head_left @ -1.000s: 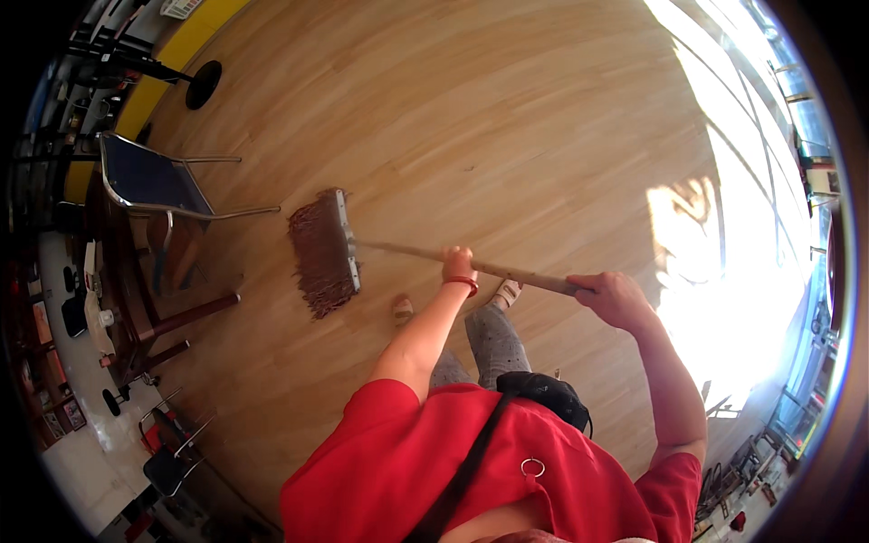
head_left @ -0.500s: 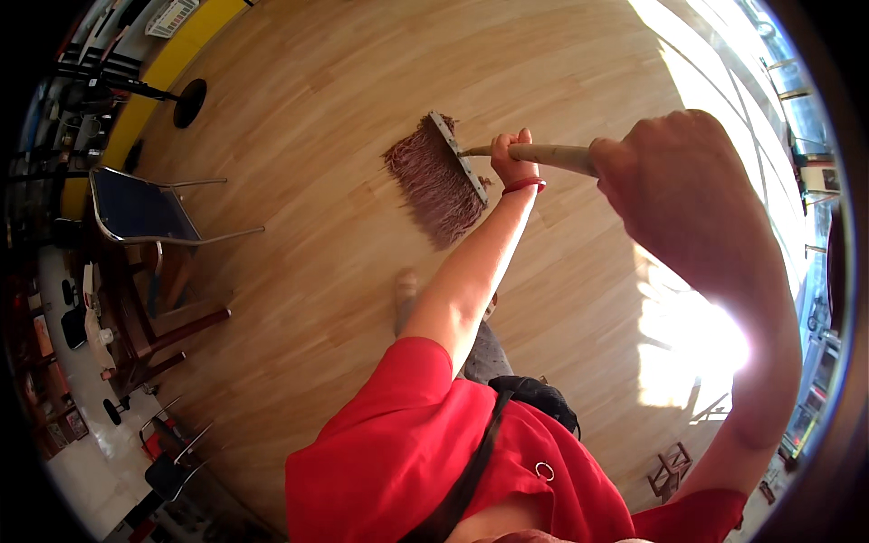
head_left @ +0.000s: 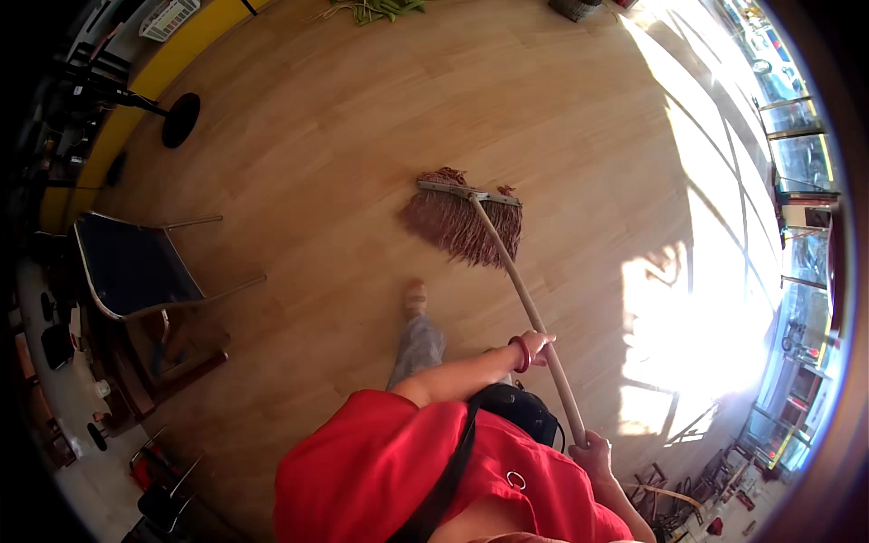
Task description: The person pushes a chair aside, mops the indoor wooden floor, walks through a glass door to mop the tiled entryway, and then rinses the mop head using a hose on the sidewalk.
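Note:
A mop (head_left: 463, 224) with reddish-brown strands lies on the wooden floor ahead of me, its strands fanned toward me and to the left. From its metal clamp bar a long pale wooden handle (head_left: 518, 282) slants down to the right, toward my body. My left hand (head_left: 538, 347), with a red bangle at the wrist, is closed round the middle of the handle. Lower down, near my waist on the right, my right hand (head_left: 593, 454) grips the upper end of the handle. One of my feet (head_left: 415, 297) stands on the floor just behind the mop head.
To the left stands a metal-framed chair (head_left: 136, 267) with a dark blue back, beside dark wooden furniture. A round black stand base (head_left: 181, 119) is farther off. Green leafy produce (head_left: 376, 9) and a basket (head_left: 576, 9) sit at the far edge. Sunlight glares at right.
Both hands have come down and back toward my body with the handle. The mop head has turned and shifted slightly right and nearer. My foot has stepped forward.

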A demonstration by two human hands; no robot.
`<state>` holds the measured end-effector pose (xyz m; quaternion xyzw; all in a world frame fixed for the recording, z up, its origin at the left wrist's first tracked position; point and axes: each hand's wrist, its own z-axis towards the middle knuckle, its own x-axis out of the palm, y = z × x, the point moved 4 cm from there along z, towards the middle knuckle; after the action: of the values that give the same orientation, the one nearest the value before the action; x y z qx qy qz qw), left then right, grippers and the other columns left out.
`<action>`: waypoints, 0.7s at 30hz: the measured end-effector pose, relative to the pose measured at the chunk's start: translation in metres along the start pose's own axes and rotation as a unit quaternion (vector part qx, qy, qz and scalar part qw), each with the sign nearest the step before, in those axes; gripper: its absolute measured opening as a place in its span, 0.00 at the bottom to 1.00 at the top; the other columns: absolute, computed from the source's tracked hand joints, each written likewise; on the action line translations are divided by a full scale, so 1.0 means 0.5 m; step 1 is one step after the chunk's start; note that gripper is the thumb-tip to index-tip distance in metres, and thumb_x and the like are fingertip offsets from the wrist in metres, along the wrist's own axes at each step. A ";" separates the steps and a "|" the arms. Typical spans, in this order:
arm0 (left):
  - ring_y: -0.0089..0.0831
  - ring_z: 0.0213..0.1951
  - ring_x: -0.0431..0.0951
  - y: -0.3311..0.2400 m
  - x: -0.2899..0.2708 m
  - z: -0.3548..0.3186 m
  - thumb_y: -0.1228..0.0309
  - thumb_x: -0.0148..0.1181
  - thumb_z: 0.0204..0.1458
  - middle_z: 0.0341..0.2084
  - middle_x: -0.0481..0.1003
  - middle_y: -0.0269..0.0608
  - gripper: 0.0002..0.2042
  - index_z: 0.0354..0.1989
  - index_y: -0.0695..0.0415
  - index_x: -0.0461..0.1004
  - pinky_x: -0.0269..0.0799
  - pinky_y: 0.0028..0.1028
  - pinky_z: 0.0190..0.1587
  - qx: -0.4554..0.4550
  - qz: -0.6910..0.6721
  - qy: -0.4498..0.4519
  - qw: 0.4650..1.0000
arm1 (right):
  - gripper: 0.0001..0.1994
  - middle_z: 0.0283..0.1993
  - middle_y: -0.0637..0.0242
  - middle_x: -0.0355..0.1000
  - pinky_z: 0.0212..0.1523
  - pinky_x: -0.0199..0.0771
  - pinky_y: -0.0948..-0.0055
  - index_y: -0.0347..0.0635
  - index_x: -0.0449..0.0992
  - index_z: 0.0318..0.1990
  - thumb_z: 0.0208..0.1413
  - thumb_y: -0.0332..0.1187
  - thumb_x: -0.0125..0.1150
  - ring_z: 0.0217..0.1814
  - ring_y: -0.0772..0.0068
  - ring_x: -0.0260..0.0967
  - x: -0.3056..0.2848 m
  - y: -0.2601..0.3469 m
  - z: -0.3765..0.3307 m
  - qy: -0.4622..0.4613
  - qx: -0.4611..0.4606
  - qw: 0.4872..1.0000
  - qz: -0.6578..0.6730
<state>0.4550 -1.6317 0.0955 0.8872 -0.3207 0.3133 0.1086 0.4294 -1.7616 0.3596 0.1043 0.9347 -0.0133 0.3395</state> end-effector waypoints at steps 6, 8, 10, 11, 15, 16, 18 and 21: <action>0.38 0.31 0.75 -0.102 0.004 -0.050 0.69 0.51 0.49 0.29 0.73 0.48 0.10 0.35 0.64 0.68 0.74 0.35 0.30 -0.011 0.111 0.085 0.990 | 0.07 0.12 0.65 0.62 0.12 0.61 0.75 0.34 0.69 0.22 0.34 0.29 0.56 0.11 0.77 0.60 -0.013 0.129 0.056 -0.002 0.051 0.997 0.066; 0.37 0.29 0.75 -0.150 0.016 -0.038 0.69 0.52 0.49 0.25 0.72 0.46 0.09 0.31 0.63 0.69 0.74 0.35 0.28 0.014 0.147 0.051 0.988 | 0.07 0.11 0.66 0.62 0.12 0.60 0.76 0.34 0.70 0.23 0.34 0.28 0.56 0.10 0.77 0.59 -0.027 0.199 0.080 -0.001 0.034 0.996 0.088; 0.37 0.20 0.72 -0.228 0.054 -0.096 0.70 0.50 0.50 0.19 0.67 0.44 0.08 0.31 0.65 0.65 0.73 0.37 0.25 -0.024 0.093 -0.001 0.995 | 0.07 0.11 0.66 0.62 0.11 0.60 0.76 0.34 0.70 0.23 0.34 0.28 0.56 0.10 0.77 0.59 -0.027 0.259 0.099 -0.006 0.012 0.994 0.106; 0.37 0.19 0.70 -0.253 0.057 -0.109 0.71 0.49 0.51 0.18 0.65 0.43 0.08 0.31 0.65 0.64 0.73 0.38 0.24 -0.043 0.029 -0.039 0.998 | 0.07 0.11 0.67 0.61 0.11 0.60 0.76 0.34 0.70 0.23 0.34 0.28 0.56 0.10 0.78 0.58 -0.024 0.292 0.109 -0.006 -0.004 0.994 0.112; 0.41 0.21 0.72 -0.341 0.035 -0.095 0.71 0.48 0.51 0.22 0.65 0.45 0.11 0.35 0.68 0.61 0.75 0.38 0.25 -0.049 -0.040 -0.102 0.993 | 0.07 0.12 0.68 0.61 0.10 0.58 0.76 0.34 0.70 0.24 0.35 0.29 0.56 0.09 0.79 0.58 -0.002 0.391 0.188 -0.009 -0.034 0.989 0.144; 0.41 0.22 0.72 -0.363 0.030 -0.091 0.71 0.48 0.51 0.22 0.66 0.45 0.11 0.36 0.68 0.61 0.74 0.38 0.25 -0.048 -0.041 -0.112 0.992 | 0.07 0.12 0.69 0.61 0.08 0.57 0.77 0.35 0.70 0.24 0.36 0.29 0.56 0.09 0.79 0.57 0.008 0.416 0.212 -0.010 -0.047 0.986 0.159; 0.40 0.22 0.71 -0.427 0.011 -0.066 0.70 0.47 0.52 0.23 0.66 0.44 0.11 0.36 0.67 0.61 0.72 0.38 0.25 -0.022 -0.005 -0.121 0.992 | 0.06 0.13 0.70 0.60 0.07 0.55 0.78 0.35 0.69 0.23 0.37 0.29 0.56 0.08 0.80 0.56 0.013 0.482 0.268 -0.012 -0.070 0.980 0.184; 0.39 0.22 0.71 -0.558 -0.024 -0.058 0.70 0.47 0.52 0.23 0.65 0.44 0.11 0.37 0.67 0.61 0.71 0.37 0.25 0.019 0.009 -0.135 0.991 | 0.06 0.13 0.70 0.61 0.07 0.55 0.78 0.36 0.69 0.24 0.37 0.28 0.55 0.09 0.80 0.56 0.020 0.604 0.351 0.005 -0.093 0.970 0.226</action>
<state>0.6115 -1.3993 0.1131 0.9202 -0.3347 0.1980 0.0447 0.5946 -1.4813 0.2321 0.2805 0.8860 0.1509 0.3369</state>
